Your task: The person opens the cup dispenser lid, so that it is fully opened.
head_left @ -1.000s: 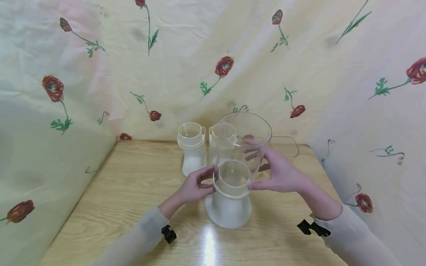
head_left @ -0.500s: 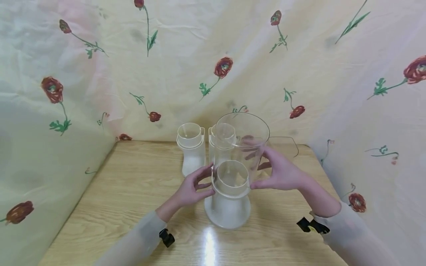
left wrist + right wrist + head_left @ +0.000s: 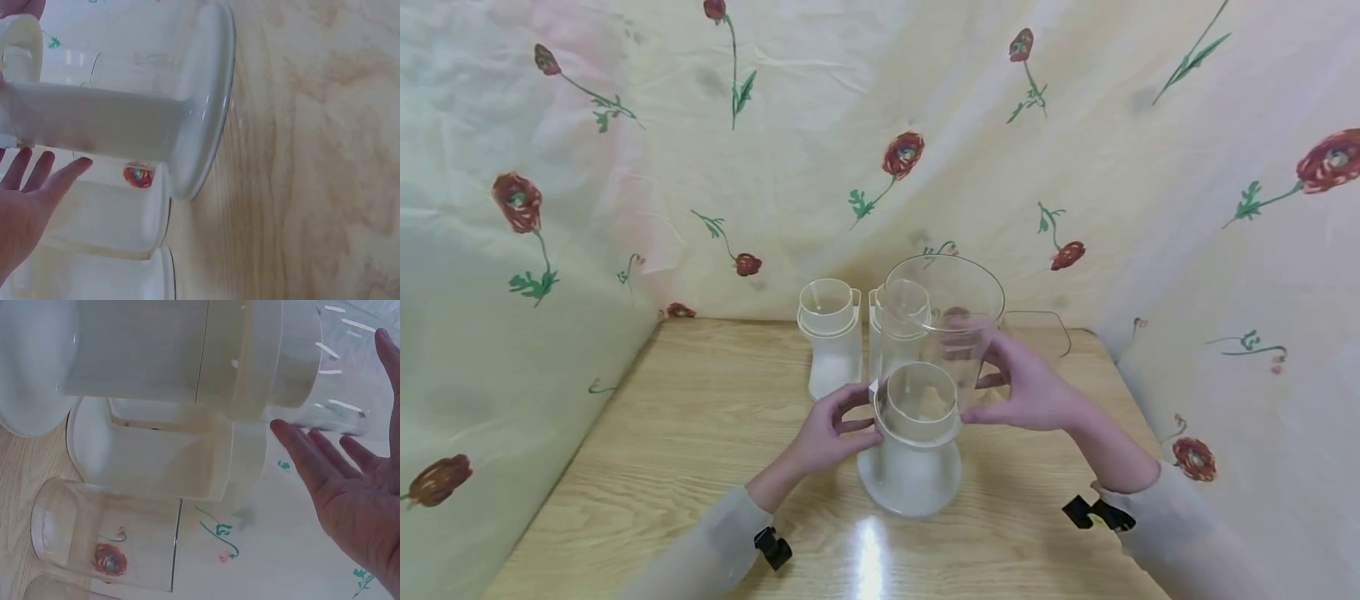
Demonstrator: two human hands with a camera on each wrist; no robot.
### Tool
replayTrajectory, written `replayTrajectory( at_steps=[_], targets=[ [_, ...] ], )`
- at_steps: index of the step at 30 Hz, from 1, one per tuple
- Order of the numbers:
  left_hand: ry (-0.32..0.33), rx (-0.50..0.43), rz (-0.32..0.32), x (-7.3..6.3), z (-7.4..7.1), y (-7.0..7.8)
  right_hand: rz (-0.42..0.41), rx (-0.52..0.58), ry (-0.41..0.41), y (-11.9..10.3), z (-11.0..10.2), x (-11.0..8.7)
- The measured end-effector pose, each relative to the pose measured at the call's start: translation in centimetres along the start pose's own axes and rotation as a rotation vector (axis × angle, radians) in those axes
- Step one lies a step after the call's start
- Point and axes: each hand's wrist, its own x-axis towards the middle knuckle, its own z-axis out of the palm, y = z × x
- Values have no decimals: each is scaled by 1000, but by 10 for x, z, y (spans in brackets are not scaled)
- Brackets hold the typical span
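Observation:
A white pedestal stand point(image 3: 910, 483) with a round collar and a flared foot stands upright near the middle of the table. A tall clear cylindrical container point(image 3: 942, 343), open at the top, stands over its collar. My right hand point(image 3: 1037, 387) grips the container's lower right side, thumb in front and fingers behind, seen through the clear wall. On the other side my left hand point(image 3: 831, 429) holds the stand around its collar, thumb in front; in the left wrist view its fingers point(image 3: 59, 181) lie along the white stem point(image 3: 100, 119).
Two similar white stands stand behind, one at left point(image 3: 835, 362) and another point(image 3: 886, 354) partly hidden by the container. Clear containers stand at the back right, one shown plainly point(image 3: 150, 544) in the right wrist view. Flowered cloth point(image 3: 820, 167) closes off the table point(image 3: 715, 400) at back and sides.
The head view has shifted slightly. Both hands, the container and the stand keep nearly the same place, with only small shifts of the fingers.

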Motion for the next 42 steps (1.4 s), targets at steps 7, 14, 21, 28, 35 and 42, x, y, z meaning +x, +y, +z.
replayTrajectory(
  at_steps=[7,14,21,28,35,42],
  targets=[
    [52,-20,12,-4,6,-2,-16,-23,5,0,4,1],
    [107,49,1,-8,9,-5,-21,-4,-28,3,0,-1],
    [15,-16,-140,-2,6,-10,-9,-59,-2,2,3,-1],
    [20,78,-122,-4,11,-13,-20,-77,-47,2,2,1],
    [-63,75,-143,-2,9,-21,-3,-86,-14,1,6,-1],
    [-71,178,-143,1,10,-25,-52,-77,-68,-1,-4,5]
  ],
)
